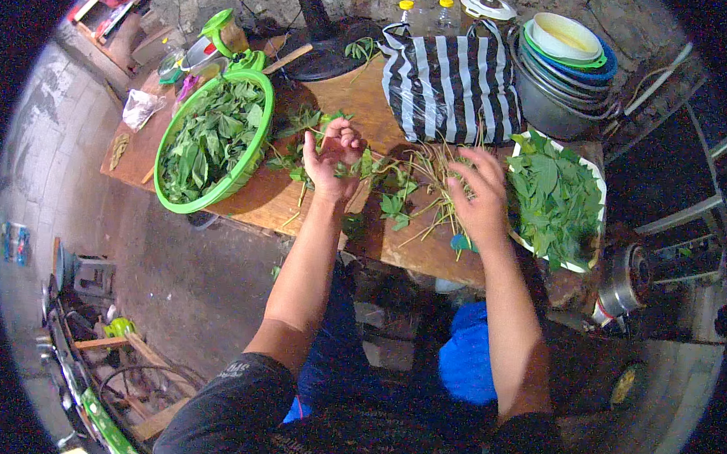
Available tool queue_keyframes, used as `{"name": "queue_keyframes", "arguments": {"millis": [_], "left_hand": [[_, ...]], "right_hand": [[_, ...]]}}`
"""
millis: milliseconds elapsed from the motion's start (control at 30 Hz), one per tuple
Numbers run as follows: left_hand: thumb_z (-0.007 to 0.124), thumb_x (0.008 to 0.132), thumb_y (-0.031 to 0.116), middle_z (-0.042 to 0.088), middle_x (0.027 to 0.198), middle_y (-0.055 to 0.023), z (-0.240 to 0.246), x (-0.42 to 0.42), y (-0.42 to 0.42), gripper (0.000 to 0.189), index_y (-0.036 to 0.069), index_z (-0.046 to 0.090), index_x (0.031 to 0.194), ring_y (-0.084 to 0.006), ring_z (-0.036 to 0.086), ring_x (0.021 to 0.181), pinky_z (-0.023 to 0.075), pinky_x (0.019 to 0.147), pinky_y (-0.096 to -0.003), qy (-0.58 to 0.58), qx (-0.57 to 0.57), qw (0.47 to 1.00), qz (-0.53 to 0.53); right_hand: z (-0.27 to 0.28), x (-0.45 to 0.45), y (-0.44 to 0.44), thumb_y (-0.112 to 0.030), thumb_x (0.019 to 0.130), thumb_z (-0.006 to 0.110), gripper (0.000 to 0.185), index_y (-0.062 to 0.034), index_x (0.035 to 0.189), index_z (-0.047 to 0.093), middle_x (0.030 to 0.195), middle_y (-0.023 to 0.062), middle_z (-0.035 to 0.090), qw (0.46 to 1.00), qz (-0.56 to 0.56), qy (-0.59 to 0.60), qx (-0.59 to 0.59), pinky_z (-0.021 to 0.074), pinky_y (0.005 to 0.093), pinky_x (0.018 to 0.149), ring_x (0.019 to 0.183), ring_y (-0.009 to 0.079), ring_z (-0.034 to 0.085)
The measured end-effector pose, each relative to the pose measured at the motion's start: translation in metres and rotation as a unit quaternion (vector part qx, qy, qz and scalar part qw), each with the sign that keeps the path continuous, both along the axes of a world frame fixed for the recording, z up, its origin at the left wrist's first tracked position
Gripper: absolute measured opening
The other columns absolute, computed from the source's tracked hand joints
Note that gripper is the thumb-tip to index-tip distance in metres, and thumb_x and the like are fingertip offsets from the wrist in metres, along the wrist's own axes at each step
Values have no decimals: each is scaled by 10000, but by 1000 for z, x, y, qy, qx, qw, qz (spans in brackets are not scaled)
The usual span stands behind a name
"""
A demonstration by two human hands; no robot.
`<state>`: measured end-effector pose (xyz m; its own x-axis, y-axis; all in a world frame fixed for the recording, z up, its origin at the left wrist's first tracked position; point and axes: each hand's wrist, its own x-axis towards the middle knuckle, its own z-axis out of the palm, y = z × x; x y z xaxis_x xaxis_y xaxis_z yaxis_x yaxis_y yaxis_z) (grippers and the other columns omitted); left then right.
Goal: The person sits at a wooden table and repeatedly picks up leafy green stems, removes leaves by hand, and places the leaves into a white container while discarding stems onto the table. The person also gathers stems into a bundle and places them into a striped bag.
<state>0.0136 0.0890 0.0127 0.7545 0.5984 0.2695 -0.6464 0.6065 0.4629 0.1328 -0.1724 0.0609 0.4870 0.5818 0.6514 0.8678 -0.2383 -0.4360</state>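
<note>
My left hand [334, 160] is raised palm up above the wooden table, thumb apart and fingers half curled, with leafy stems behind it; no firm hold shows. My right hand [481, 198], slightly blurred, hovers with spread fingers beside a bundle of thin bare stems [440, 169]. Loose green leaves [395, 210] lie between the hands. Left of them, a bright green plastic basket [268, 112] is heaped with picked leaves [213, 141]. On the right, a white tray [600, 193] holds more lobed green leaves [553, 197].
A black-and-white striped plastic bag [449, 86] stands behind the stems. Stacked pots [560, 111] and basins fill the back right corner. Yellow-capped bottles [445, 17] stand behind the bag. A crumpled white bag [142, 109] lies at the left; a metal burner [626, 284] is beyond the right edge.
</note>
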Motion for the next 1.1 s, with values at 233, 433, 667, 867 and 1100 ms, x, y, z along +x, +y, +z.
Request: {"name": "queue_keyframes", "arguments": {"millis": [233, 433, 667, 867, 1100], "left_hand": [[352, 947, 765, 485, 971, -33, -2, 5, -17, 812, 45, 577, 1248, -200, 453, 922, 354, 895, -329, 68, 92, 993, 10], [353, 936, 761, 414, 985, -4, -4, 6, -21, 791, 75, 525, 1291, -161, 392, 923, 305, 884, -316, 119, 199, 972, 34], [390, 932, 732, 370, 969, 2, -6, 5, -33, 758, 78, 522, 1294, -156, 347, 903, 272, 866, -312, 116, 223, 968, 4], [373, 960, 720, 409, 983, 3, -6, 6, -37, 736, 77, 527, 1283, -154, 375, 928, 291, 892, -305, 125, 263, 957, 5], [320, 1081, 588, 515, 1014, -34, -7, 3, -34, 611, 44, 545, 1248, -174, 476, 966, 388, 932, -334, 234, 422, 869, 109]], "right_hand": [[-15, -26, 41, -80, 841, 792, 271, -53, 1108, 754, 1170, 138, 701, 974, 103, 198, 27, 524, 412, 1002, 1130, 325, 663], [4, -45, 60, -58, 751, 798, 430, -84, 1169, 702, 1174, 73, 669, 996, 58, 12, 64, 437, 481, 1059, 1201, 347, 547], [-21, -52, 79, -160, 697, 881, 411, -90, 1078, 741, 1072, 56, 705, 998, -17, 25, -62, 454, 446, 960, 1108, 287, 597], [-49, -36, 85, -64, 727, 837, 277, -46, 990, 752, 953, 110, 722, 990, 28, 138, -14, 496, 424, 917, 981, 324, 635], [-40, -35, 83, -170, 946, 710, 195, -40, 1082, 760, 1099, 51, 755, 781, 120, 600, 124, 473, 299, 944, 1040, 159, 665]]}}
